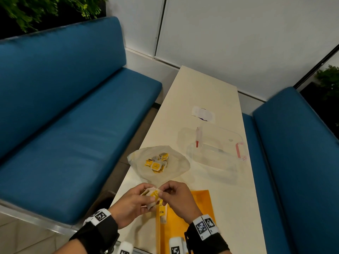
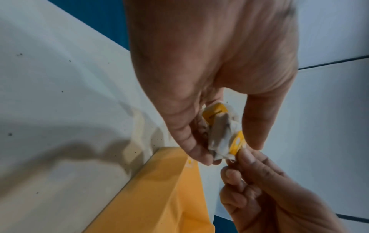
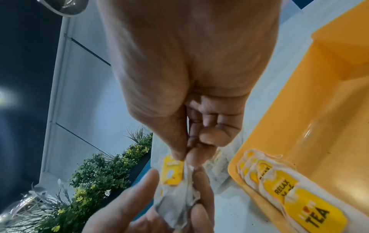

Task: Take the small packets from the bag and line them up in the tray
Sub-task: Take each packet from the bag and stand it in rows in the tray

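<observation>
Head view | my left hand (image 1: 131,200) cups the packets (image 1: 153,194) | right hand (image 1: 177,197) pinches one tag | tray (image 1: 199,204) just beside, nearer right hand, at tabletop's near edge.

dim indoor light, soft shadows on table (image 2: 49,78), blurred wrist views, edges bowed

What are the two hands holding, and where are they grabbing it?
A small bunch of tea bags. The left hand holds the crumpled paper pouches; the right hand pinches the top edge by a yellow tag.
</observation>
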A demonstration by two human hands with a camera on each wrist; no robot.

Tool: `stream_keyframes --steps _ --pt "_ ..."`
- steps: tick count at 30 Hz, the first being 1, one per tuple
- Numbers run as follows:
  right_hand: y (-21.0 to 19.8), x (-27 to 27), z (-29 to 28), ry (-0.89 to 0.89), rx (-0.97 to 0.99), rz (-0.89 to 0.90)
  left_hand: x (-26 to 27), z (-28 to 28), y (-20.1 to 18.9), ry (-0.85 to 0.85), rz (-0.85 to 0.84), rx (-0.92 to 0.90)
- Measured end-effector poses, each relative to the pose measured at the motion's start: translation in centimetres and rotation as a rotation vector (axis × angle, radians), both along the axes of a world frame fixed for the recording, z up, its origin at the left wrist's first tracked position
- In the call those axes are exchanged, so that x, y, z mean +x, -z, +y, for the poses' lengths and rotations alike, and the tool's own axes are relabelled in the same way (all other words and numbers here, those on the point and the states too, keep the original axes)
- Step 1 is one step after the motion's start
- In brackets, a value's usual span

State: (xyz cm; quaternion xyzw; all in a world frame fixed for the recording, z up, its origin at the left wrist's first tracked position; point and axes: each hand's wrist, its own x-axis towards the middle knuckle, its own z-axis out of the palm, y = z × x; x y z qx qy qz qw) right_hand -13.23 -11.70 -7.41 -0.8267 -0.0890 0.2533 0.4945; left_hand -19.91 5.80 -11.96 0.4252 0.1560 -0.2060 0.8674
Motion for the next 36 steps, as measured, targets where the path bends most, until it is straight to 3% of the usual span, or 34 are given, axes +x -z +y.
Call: stream_keyframes --steps 4,11,18,33,36 --pt "0.0 0.1 0.2 0.026 0.021 0.026 0.0 0.1 0.0 -0.04 0.016 -0.017" --pt "0.1 -0.4 0.6 0.085 0.092 0.127 0.5 -0.1 0.4 -0.12 -0.034 0.132" --pt "0.9 -0.5 1.5 0.1 0.072 0.057 1.1 -1.0 0.0 -0.102 -0.098 0.317" --pt "0.2 0.0 0.1 0.123 0.142 0.072 0.1 0.1 -0.1 -0.092 0.015 0.079" --pt "0.0 0.0 0.1 0.102 0.113 0.128 0.2 0.0 -0.2 -0.092 -0.006 0.104"
